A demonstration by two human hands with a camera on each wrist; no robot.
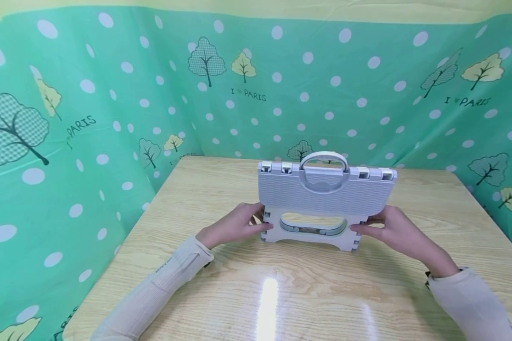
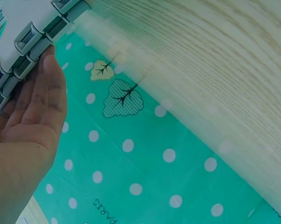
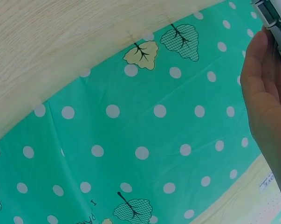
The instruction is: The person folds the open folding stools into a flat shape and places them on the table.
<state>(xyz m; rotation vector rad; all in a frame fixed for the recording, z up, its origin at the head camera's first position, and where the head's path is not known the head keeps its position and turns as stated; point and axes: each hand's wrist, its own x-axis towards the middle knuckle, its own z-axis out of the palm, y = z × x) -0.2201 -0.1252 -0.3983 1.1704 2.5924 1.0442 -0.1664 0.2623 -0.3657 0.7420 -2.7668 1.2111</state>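
Observation:
A pale grey plastic folding step stool (image 1: 277,194) is held over the wooden table, with its textured panel tilted at the top and its carrying handle (image 1: 324,155) raised. Below that panel shows a lower leg panel with a wide oval cut-out. My left hand (image 1: 239,223) grips the stool's left side, thumb on the front face and fingers behind. On the other side, my right hand (image 1: 394,230) holds the stool the same way. Hinged edges of the stool (image 2: 30,39) lie against the fingers in the left wrist view. Whether the stool's lower edge touches the table cannot be told.
The wooden table (image 1: 222,289) extends around the stool, with bright light reflections near its front. A green dotted cloth (image 1: 247,123) printed with trees hangs behind the table and along its sides.

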